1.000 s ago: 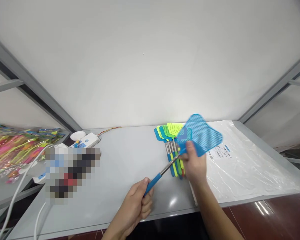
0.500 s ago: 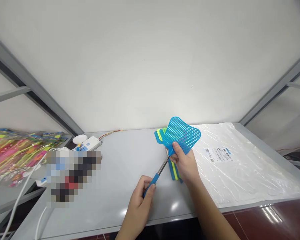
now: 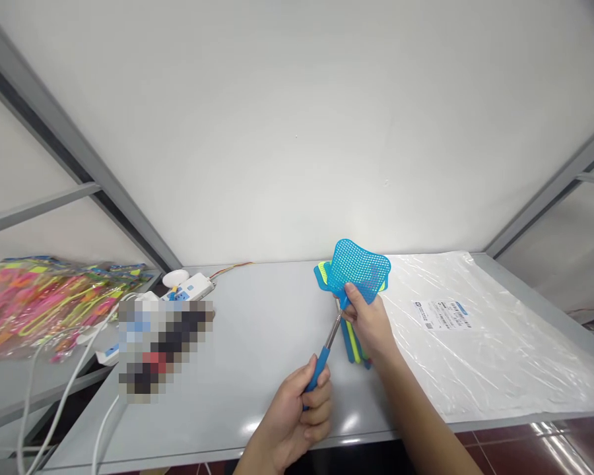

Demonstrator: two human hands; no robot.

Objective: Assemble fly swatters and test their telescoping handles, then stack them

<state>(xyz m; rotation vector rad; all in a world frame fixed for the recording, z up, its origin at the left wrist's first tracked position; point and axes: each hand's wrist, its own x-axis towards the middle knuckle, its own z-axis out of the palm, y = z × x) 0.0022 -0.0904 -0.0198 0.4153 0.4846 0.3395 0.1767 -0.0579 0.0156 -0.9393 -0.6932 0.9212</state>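
Observation:
I hold a blue fly swatter [image 3: 359,270] with a metal telescopic shaft over the grey table [image 3: 257,330]. My left hand [image 3: 297,412] is closed round its blue handle near the table's front edge. My right hand [image 3: 369,320] pinches the neck just under the mesh head, which stands nearly upright. Behind and under the right hand lies a row of other swatters [image 3: 351,340], blue, green and yellow, mostly hidden by the held one.
A stack of clear plastic bags [image 3: 475,330] with a white label covers the table's right side. A white power strip [image 3: 188,288] with cables sits at the back left. Colourful packaged goods [image 3: 44,300] lie on a shelf at the far left. Grey frame bars rise on both sides.
The held swatter's shaft has shortened and its head has swung from the right to nearly upright. My left hand has moved right along the front edge.

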